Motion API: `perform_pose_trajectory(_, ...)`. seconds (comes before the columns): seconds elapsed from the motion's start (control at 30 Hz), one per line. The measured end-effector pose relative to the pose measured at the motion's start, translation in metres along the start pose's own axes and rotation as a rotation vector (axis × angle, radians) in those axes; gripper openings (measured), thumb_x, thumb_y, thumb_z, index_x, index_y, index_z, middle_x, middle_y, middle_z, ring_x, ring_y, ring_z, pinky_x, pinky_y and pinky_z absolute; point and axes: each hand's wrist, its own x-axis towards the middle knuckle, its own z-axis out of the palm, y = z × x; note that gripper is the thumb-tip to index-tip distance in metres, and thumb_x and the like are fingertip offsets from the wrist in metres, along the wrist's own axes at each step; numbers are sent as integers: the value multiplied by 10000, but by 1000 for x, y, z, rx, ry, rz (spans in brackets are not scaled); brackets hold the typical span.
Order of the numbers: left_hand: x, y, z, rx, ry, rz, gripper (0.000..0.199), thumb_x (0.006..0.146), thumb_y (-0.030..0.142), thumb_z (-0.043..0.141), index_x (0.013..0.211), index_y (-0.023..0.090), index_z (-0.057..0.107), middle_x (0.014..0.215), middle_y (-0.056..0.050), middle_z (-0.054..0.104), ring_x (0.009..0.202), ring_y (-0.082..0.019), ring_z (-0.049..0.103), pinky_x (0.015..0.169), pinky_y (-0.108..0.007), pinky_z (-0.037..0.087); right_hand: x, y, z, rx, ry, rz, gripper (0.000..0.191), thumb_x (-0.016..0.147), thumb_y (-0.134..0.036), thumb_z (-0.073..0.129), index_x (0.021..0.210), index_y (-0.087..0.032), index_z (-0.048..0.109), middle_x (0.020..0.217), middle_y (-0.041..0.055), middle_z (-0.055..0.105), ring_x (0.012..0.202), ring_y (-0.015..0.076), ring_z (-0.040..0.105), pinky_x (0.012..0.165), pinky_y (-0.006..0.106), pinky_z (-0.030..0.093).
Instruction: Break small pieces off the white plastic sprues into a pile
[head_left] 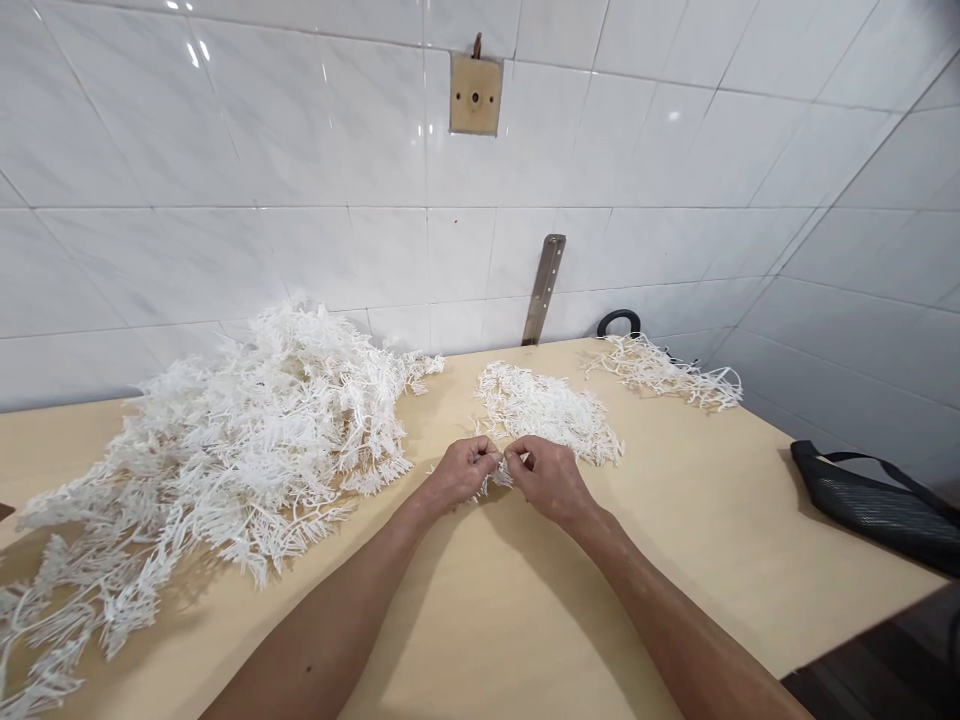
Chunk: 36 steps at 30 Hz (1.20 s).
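Observation:
My left hand point(466, 470) and my right hand point(547, 478) meet at the middle of the table, fingertips pinched close together. Between them is a small white branching plastic sprig point(496, 480), partly hidden by the fingers. Just behind my hands lies a low pile of loose white plastic pieces point(551, 405). To the left spreads a large, tangled heap of white feathery plastic branches point(277, 430), running down toward the near left corner. Farther back on the right, a smaller bunch of bare white stems point(667, 372) rests on the tabletop.
The pale wooden table point(720, 540) stands against a white tiled wall. A black bag with a strap point(870, 500) lies at its right edge. At the back are a black ring point(619, 322) and an upright metal strip point(544, 290). A socket plate point(475, 95) is on the wall.

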Motion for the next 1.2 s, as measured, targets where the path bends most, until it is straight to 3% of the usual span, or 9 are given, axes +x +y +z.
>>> perform_pose_trajectory(0.1,-1,0,0,-10,-9,15,216,799,352,556,690,167,528,637,31,451,601,-101,385,560,-232,308,2,6,1,-75,75,-31,179,832,-235,486,742,-187,634,717,51,682,625,174,588,641,294,428)
perform_pose_trajectory(0.2,-3,1,2,-33,-22,16,264,801,405,575,694,168,528,630,29,459,590,-99,389,559,-233,311,5,22,-6,-144,212,67,183,828,-237,464,733,-186,611,734,76,684,630,190,584,665,316,435)
perform_pose_trajectory(0.3,-3,1,4,-52,32,-28,295,810,443,569,712,166,542,614,32,461,570,-96,384,546,-230,308,7,35,-18,-129,258,148,168,841,-281,491,794,-190,624,757,66,694,589,183,571,701,334,444)
perform_pose_trajectory(0.4,-2,0,6,-74,81,-68,305,825,450,561,715,166,547,595,36,463,552,-93,368,540,-232,303,6,32,-27,-98,316,138,175,842,-297,515,861,-179,643,865,86,708,577,168,575,705,332,456)
perform_pose_trajectory(0.5,-2,-1,6,-115,99,-69,299,817,447,580,719,166,551,622,26,496,571,-99,394,554,-238,321,4,16,-27,9,228,61,221,875,-336,517,897,-188,679,925,75,719,600,156,601,685,304,471)
perform_pose_trajectory(0.63,-2,0,5,-137,98,-32,306,806,448,604,717,157,565,657,12,525,624,-110,452,602,-244,363,1,-4,-21,120,-52,74,266,896,-398,530,898,-221,728,754,18,724,581,158,607,598,276,458)
perform_pose_trajectory(0.7,-2,0,5,-123,96,-28,303,807,442,605,721,154,577,659,8,536,631,-113,466,615,-248,374,1,-7,-19,133,-114,75,257,890,-392,539,877,-233,740,749,9,731,588,158,609,592,274,455)
perform_pose_trajectory(1.2,-1,0,8,-20,143,-41,284,798,413,587,670,160,571,614,15,527,586,-107,449,566,-235,359,0,-4,-14,-13,-150,70,218,864,-298,531,753,-227,705,694,2,710,616,172,614,623,286,423)
